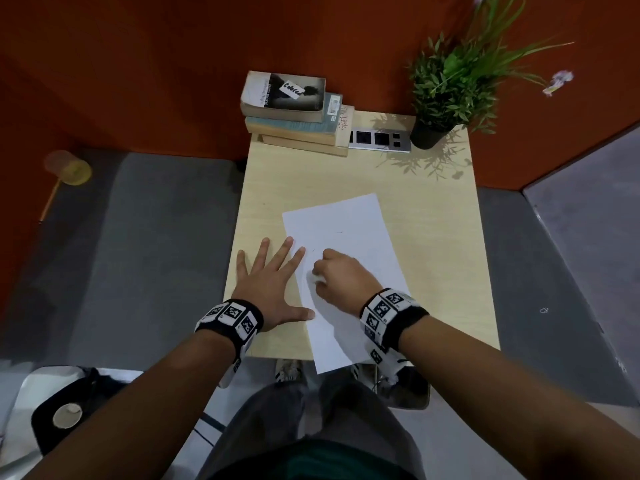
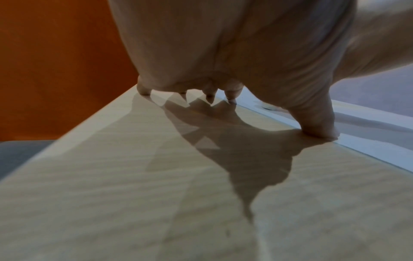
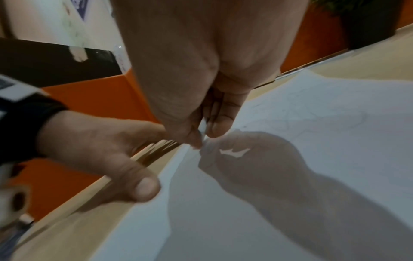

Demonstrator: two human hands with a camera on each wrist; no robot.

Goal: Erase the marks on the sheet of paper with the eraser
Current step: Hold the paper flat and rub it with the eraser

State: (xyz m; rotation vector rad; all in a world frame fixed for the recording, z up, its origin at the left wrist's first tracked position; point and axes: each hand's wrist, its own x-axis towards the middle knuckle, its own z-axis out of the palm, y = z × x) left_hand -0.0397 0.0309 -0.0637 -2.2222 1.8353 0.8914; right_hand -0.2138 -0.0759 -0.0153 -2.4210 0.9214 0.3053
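A white sheet of paper (image 1: 349, 258) lies at an angle on the light wooden desk (image 1: 433, 220), its near end hanging over the front edge. Faint pencil marks (image 3: 301, 113) show on its far half. My right hand (image 1: 334, 275) is curled over the sheet's left part and pinches a small white eraser (image 3: 203, 128) between thumb and fingers, its tip on the paper. My left hand (image 1: 273, 271) lies flat with fingers spread on the desk. Its thumb (image 2: 317, 120) and index fingertip press the sheet's left edge (image 2: 357, 141).
A stack of books (image 1: 294, 109) stands at the desk's far edge, with a grey socket panel (image 1: 379, 140) and a potted plant (image 1: 446, 95) to its right. Orange walls enclose the desk. A black bag (image 1: 62, 407) lies on the floor at the lower left.
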